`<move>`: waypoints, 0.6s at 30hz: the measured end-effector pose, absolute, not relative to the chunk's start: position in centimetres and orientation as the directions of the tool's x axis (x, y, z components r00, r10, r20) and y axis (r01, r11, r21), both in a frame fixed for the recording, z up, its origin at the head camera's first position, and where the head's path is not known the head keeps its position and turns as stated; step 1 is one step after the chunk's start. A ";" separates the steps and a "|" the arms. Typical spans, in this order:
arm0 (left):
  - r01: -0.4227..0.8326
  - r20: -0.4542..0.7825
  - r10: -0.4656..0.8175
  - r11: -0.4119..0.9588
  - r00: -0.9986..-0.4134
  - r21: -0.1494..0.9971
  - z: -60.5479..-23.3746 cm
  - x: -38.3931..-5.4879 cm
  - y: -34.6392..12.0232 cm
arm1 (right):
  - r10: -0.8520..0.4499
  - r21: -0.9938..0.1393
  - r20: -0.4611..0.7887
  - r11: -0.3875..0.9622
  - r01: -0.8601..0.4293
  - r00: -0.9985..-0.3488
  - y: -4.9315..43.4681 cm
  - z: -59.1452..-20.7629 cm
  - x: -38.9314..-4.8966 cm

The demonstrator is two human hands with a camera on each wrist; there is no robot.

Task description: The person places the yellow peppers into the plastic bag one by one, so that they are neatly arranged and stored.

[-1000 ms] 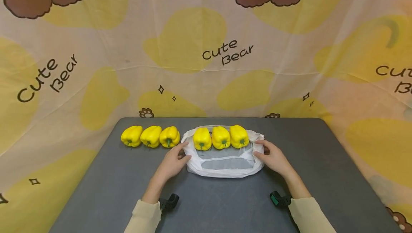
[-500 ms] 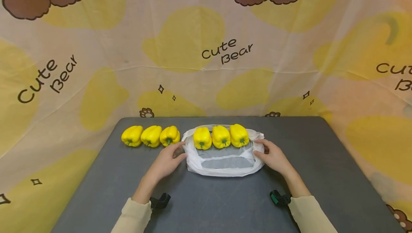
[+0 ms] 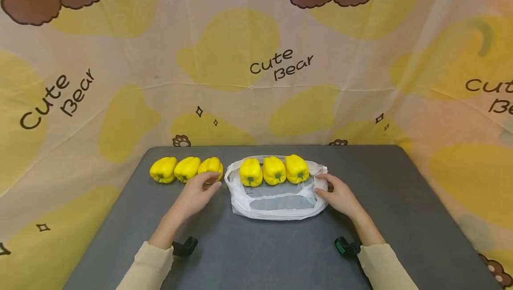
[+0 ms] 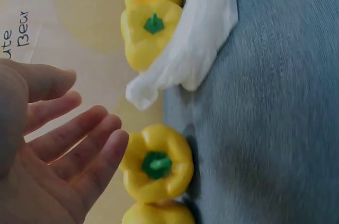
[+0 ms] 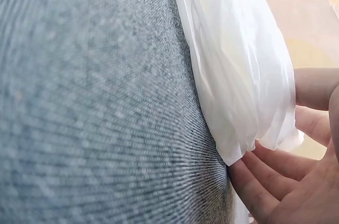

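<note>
A white plastic bag [image 3: 276, 214] lies spread on the table with its mouth facing up, and three yellow bell peppers [image 3: 274, 170] sit in a row inside it. Left of the bag, more yellow bell peppers stand in a row; the nearest pepper [image 4: 159, 163] shows its green stem in the left wrist view. My left hand [image 3: 197, 194] hovers by that pepper, fingers extended and holding nothing, partly covering it in the head view. With thumb and fingers, my right hand [image 3: 339, 195] holds the bag's right rim, seen up close as crumpled plastic [image 5: 238, 65].
Two further yellow peppers, a middle one [image 3: 187, 169] and a leftmost one [image 3: 163, 170], complete the left row near the back edge. The dark grey table [image 3: 264, 254] meets a printed cloth backdrop [image 3: 224, 58] behind it.
My left hand has let go of the bag's left rim and moved left to the nearest loose pepper. The right hand stays at the right rim; the peppers have not moved.
</note>
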State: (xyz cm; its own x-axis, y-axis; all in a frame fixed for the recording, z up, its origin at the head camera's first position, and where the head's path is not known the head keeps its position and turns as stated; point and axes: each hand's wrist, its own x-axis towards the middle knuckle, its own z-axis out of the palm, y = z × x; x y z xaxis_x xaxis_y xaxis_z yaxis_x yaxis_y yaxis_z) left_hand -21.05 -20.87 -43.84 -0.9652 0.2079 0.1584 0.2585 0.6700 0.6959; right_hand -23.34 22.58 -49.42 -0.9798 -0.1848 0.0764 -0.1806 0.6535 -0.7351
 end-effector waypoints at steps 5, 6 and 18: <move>0.273 0.193 0.193 0.685 -0.962 0.676 -43.2 -21.3 -22.0 | -0.184 -0.736 0.085 0.651 -0.186 -0.979 22.6 -49.4 -23.4; 0.272 0.198 0.187 0.685 -0.962 0.676 -43.1 -21.4 -22.2 | -0.183 -0.735 0.085 0.652 -0.186 -0.979 22.6 -49.3 -23.3; 0.281 0.279 0.124 0.710 -0.952 0.645 -41.6 -21.8 -25.0 | -0.180 -0.731 0.074 0.659 -0.177 -0.981 22.5 -49.4 -23.3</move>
